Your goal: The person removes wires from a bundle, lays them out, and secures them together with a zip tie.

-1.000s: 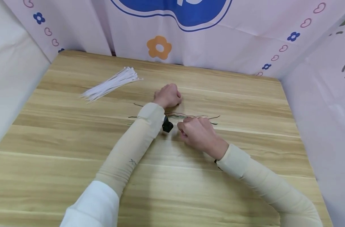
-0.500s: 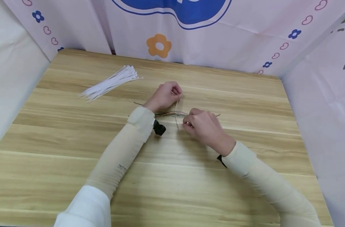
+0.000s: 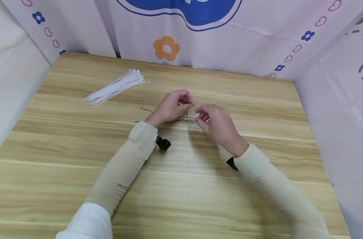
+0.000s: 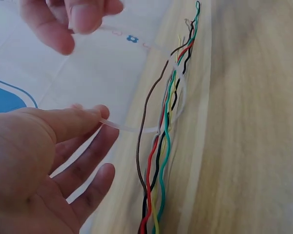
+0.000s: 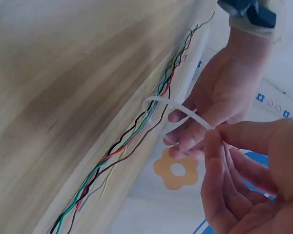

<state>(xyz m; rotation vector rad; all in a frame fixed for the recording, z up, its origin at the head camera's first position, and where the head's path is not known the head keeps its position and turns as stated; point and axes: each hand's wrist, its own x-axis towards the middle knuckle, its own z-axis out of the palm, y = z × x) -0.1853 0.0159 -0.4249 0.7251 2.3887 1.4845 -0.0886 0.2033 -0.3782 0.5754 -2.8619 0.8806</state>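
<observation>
A loose bundle of thin coloured wires (image 3: pixel 181 119), red, black, green, yellow, brown and grey, lies along the wooden table. A white cable tie (image 4: pixel 132 129) curves beneath the bundle in a U, its two ends raised. My left hand (image 3: pixel 173 105) pinches one end between thumb and index finger, beyond the wires; its other fingers are spread loosely in the left wrist view. The opposite end is pinched by my right hand (image 5: pixel 254 165), thumb against index finger. Both hands are close together over the bundle, fingertips a short gap apart in the head view.
A fanned pile of white cable ties (image 3: pixel 118 87) lies at the back left of the wooden table (image 3: pixel 181 199). Behind the table hangs a printed cloth (image 3: pixel 217 49) with flowers and hearts. Small black wrist cameras (image 3: pixel 163 143) stick out from the sleeves.
From closed over the table, my hands have lifted the tie's ends. The right hand rose and moved away from me, toward the left hand, bending the tie from nearly straight to a U.
</observation>
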